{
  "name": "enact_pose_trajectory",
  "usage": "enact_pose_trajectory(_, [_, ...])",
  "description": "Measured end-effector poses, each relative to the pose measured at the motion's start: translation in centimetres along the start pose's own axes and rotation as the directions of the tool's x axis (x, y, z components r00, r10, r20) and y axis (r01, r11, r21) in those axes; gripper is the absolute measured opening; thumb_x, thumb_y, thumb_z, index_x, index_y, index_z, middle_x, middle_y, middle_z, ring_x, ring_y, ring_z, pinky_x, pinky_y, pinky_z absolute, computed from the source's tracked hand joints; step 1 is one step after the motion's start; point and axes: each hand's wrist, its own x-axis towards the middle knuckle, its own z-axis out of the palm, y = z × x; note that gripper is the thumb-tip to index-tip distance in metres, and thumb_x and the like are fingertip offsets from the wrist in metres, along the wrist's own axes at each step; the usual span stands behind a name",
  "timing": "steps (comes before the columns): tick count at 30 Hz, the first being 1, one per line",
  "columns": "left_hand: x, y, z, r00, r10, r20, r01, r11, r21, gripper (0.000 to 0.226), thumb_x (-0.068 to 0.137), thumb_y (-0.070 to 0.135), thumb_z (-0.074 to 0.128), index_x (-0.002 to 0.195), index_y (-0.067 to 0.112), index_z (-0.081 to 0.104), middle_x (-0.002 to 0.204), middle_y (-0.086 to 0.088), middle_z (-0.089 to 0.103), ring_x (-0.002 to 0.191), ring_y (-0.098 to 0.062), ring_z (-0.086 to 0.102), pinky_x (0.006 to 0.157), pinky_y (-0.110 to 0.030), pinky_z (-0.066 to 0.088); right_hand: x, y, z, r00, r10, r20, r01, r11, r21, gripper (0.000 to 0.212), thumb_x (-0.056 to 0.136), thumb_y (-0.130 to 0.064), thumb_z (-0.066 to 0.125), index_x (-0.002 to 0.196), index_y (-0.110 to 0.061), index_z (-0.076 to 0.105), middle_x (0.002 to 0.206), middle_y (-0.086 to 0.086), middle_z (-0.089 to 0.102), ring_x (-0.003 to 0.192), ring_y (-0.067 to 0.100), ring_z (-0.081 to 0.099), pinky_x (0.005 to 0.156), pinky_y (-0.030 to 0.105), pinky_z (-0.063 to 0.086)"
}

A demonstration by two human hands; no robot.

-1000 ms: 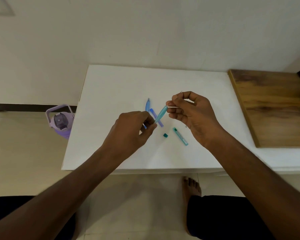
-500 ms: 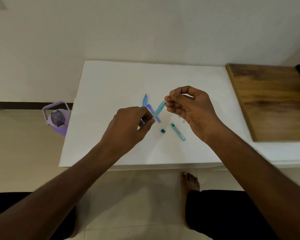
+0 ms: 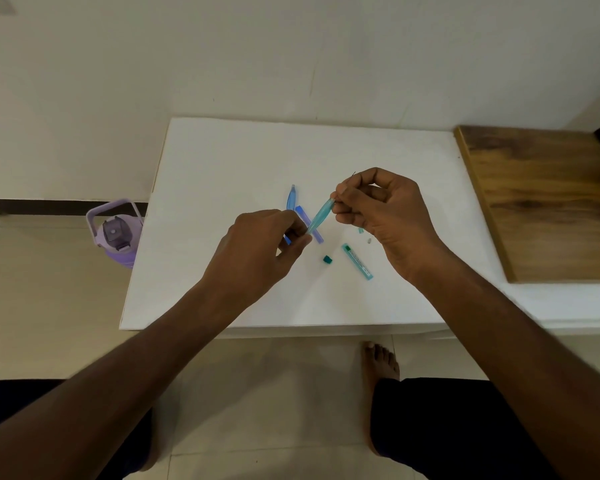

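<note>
So my right fingertips are pinched tight on a skinny lead, and a second ago there was a visible gap between them and the open end of the teal barrel. Now they're right up against it, so I'd guess the lead is mostly fed in and I can let go soon. My left hand grips the barrel's lower end, tilted above the white table. A thin dark sliver pokes up behind my right hand. The lead case lies below with its little cap beside it; the label print is too small to read, no brand visible.
</note>
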Motion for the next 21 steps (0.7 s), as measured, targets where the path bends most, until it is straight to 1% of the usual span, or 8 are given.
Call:
enact_pose_trajectory(4, [-0.03,0.00,-0.02,1.000,-0.004,0.000,0.004,1.000,0.001,0.024,0.100,0.040,0.069,0.112,0.019,0.074,0.104,0.004,0.077,0.087,-0.014,0.070,0.087,-0.028,0.057,-0.13,0.21,0.04,0.997,-0.076,0.006,0.076,0.985,-0.157,0.014,0.093,-0.017,0.078,0.104,-0.008,0.074,0.092,0.001,0.082,0.086,0.022,0.080,0.083,0.038,0.066])
enact_pose_trajectory(8, [-0.16,0.12,-0.08,1.000,-0.014,-0.011,0.014,0.999,-0.034,0.023,0.100,0.037,0.071,0.111,0.017,0.074,0.105,0.003,0.077,0.087,-0.014,0.071,0.085,-0.024,0.054,-0.36,0.22,0.14,0.976,-0.218,-0.007,0.206,0.930,-0.305,0.031,0.090,-0.026,0.082,0.116,-0.020,0.068,0.086,-0.006,0.082,0.079,0.014,0.080,0.082,0.035,0.066])
enact_pose_trajectory(10, [-0.17,0.30,-0.06,1.000,-0.011,-0.019,0.010,0.999,-0.043,0.022,0.099,0.037,0.071,0.110,0.018,0.073,0.105,0.004,0.077,0.086,-0.013,0.072,0.084,-0.023,0.053,-0.47,0.15,0.11,0.962,-0.274,-0.014,0.253,0.907,-0.336,0.032,0.090,-0.028,0.082,0.118,-0.023,0.067,0.085,-0.008,0.081,0.077,0.012,0.079,0.082,0.034,0.065])
enact_pose_trajectory(13, [-0.21,0.40,0.02,0.999,0.001,-0.036,-0.003,0.998,-0.064,0.020,0.099,0.037,0.072,0.109,0.019,0.073,0.104,0.005,0.077,0.084,-0.013,0.073,0.084,-0.026,0.057,-0.41,0.15,0.05,0.955,-0.296,-0.025,0.270,0.900,-0.341,0.025,0.091,-0.028,0.081,0.112,-0.020,0.071,0.084,-0.008,0.081,0.078,0.011,0.079,0.082,0.037,0.066])
enact_pose_trajectory(17, [-0.26,0.28,0.13,0.998,0.007,-0.061,-0.013,0.996,-0.090,0.018,0.098,0.035,0.074,0.107,0.019,0.074,0.102,0.006,0.077,0.081,-0.012,0.073,0.083,-0.031,0.060,-0.44,0.18,0.06,0.955,-0.296,-0.004,0.278,0.902,-0.331,0.016,0.093,-0.023,0.079,0.107,-0.015,0.078,0.088,-0.003,0.081,0.078,0.011,0.079,0.078,0.034,0.066])
enact_pose_trajectory(19, [-0.23,0.19,0.24,0.997,0.003,-0.073,-0.011,0.995,-0.101,0.017,0.098,0.035,0.075,0.106,0.021,0.074,0.100,0.008,0.077,0.079,-0.010,0.073,0.082,-0.028,0.060,-0.49,0.12,0.08,0.949,-0.314,0.026,0.301,0.882,-0.363,0.015,0.096,-0.025,0.076,0.106,-0.014,0.080,0.088,-0.003,0.080,0.077,0.009,0.078,0.077,0.029,0.066])
enact_pose_trajectory(21, [-0.16,0.04,0.42,0.997,-0.005,-0.081,-0.004,0.994,-0.106,0.016,0.098,0.036,0.075,0.106,0.022,0.074,0.100,0.010,0.077,0.078,-0.008,0.073,0.079,-0.020,0.056,-0.62,0.08,0.08,0.937,-0.341,0.073,0.338,0.838,-0.429,0.020,0.098,-0.030,0.073,0.109,-0.015,0.080,0.088,-0.005,0.080,0.076,0.006,0.078,0.077,0.025,0.065])
